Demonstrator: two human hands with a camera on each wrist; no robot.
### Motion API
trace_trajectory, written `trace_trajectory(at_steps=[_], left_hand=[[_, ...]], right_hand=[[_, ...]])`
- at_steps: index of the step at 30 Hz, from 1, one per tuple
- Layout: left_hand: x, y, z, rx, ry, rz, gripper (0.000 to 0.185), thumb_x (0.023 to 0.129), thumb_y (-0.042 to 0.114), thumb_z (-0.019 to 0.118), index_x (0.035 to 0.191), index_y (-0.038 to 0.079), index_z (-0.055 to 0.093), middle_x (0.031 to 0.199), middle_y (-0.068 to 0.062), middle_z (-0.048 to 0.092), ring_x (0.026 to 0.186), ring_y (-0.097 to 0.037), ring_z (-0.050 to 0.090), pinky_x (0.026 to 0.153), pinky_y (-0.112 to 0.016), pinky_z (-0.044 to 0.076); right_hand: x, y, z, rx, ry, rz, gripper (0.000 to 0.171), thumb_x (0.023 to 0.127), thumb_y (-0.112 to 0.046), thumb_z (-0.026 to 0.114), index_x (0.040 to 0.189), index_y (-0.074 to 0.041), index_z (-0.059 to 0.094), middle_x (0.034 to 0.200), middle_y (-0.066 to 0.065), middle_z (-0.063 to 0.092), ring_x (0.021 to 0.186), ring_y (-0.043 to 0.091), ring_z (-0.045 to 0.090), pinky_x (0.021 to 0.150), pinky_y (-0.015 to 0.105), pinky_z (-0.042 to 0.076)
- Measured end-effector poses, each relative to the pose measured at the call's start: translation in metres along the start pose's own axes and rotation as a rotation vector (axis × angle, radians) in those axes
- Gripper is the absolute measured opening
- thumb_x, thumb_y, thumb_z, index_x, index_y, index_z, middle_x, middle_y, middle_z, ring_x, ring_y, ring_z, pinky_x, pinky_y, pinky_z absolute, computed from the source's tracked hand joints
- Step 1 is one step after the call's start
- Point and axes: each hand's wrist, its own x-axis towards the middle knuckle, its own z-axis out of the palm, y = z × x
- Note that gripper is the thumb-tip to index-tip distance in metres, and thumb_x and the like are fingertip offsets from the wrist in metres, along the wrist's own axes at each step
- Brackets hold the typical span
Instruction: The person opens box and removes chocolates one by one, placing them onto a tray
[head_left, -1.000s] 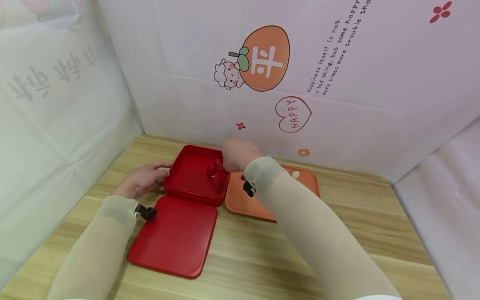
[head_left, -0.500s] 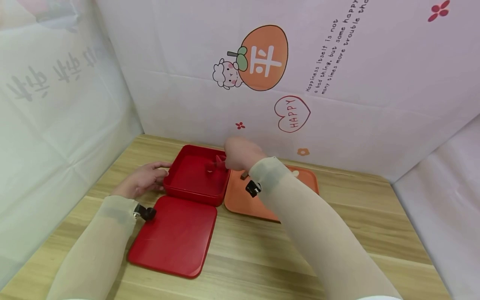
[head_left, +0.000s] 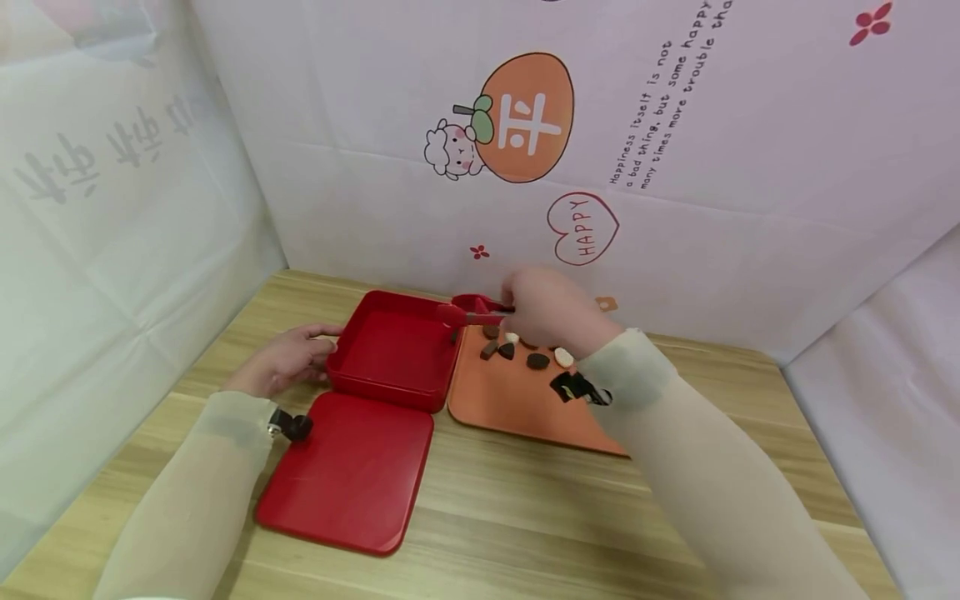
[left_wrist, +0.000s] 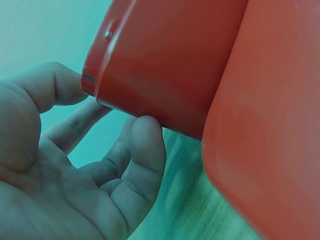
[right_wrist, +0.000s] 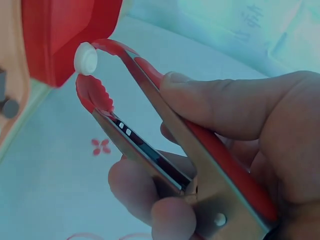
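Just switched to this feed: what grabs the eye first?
The right hand holds red tongs over the seam between the deep red box and the orange tray, which carries small dark and pale pieces. The left hand steadies the box's left wall; the flat red lid lies nearer.

Two hands at a red box and an orange tray on a wooden table

The left hand [head_left: 288, 358] rests against the left wall of the open red box [head_left: 395, 350], near the table's [head_left: 510, 517] back edge. The box's red lid [head_left: 351, 468] lies flat just in front of it. The right hand [head_left: 551, 310] grips red tongs [head_left: 471, 315] over the box's right rim. Small dark and white pieces [head_left: 525, 352] sit on the orange tray [head_left: 510, 400] beside the box, towards the tray's back edge.
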Motion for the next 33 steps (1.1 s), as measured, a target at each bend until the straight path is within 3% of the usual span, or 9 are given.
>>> trace_trajectory(at_steps=[10, 16, 21, 27, 33], left_hand=[[0.002, -0.003, 0.001, 0.008, 0.003, 0.008, 0.056, 0.101, 0.009, 0.048, 0.154, 0.002, 0.031, 0.127, -0.030, 0.057, 0.089, -0.024, 0.065, 0.075, -0.038, 0.054], [0.000, -0.002, 0.001, 0.020, 0.002, 0.008, 0.055, 0.101, 0.011, 0.048, 0.153, 0.001, 0.031, 0.126, -0.029, 0.057, 0.087, -0.023, 0.063, 0.073, -0.036, 0.054], [0.000, 0.000, 0.002, 0.023, -0.002, 0.009, 0.055, 0.102, 0.011, 0.048, 0.153, 0.002, 0.032, 0.126, -0.028, 0.058, 0.087, -0.023, 0.063, 0.073, -0.036, 0.054], [0.001, 0.000, 0.001, 0.014, -0.004, 0.009, 0.053, 0.101, 0.010, 0.047, 0.152, 0.001, 0.033, 0.127, -0.027, 0.057, 0.090, -0.023, 0.064, 0.074, -0.036, 0.054], [0.001, 0.001, 0.001, 0.014, -0.006, 0.002, 0.054, 0.102, 0.010, 0.047, 0.153, 0.001, 0.031, 0.129, -0.028, 0.056, 0.092, -0.024, 0.063, 0.074, -0.035, 0.053]], right_hand=[[-0.034, 0.071, 0.014, -0.085, 0.078, -0.004, 0.012, 0.087, -0.016, 0.077, 0.091, -0.007, 0.070, 0.082, 0.002, 0.064, 0.069, 0.022, 0.055, 0.063, 0.037, 0.046], [-0.061, 0.112, 0.015, -0.066, 0.101, 0.049, 0.018, 0.087, -0.017, 0.076, 0.098, -0.004, 0.071, 0.084, 0.002, 0.066, 0.072, 0.022, 0.057, 0.068, 0.042, 0.049], [-0.083, 0.140, 0.017, -0.041, 0.085, 0.098, 0.020, 0.088, -0.016, 0.075, 0.100, 0.000, 0.070, 0.083, 0.002, 0.065, 0.069, 0.022, 0.055, 0.063, 0.040, 0.047], [-0.099, 0.165, 0.027, -0.038, 0.068, 0.108, 0.022, 0.089, -0.016, 0.074, 0.102, 0.001, 0.069, 0.081, 0.001, 0.064, 0.066, 0.022, 0.052, 0.060, 0.039, 0.044], [-0.101, 0.174, 0.036, -0.047, 0.081, 0.125, 0.021, 0.090, -0.017, 0.073, 0.103, -0.001, 0.069, 0.080, -0.001, 0.063, 0.065, 0.020, 0.052, 0.060, 0.037, 0.042]])
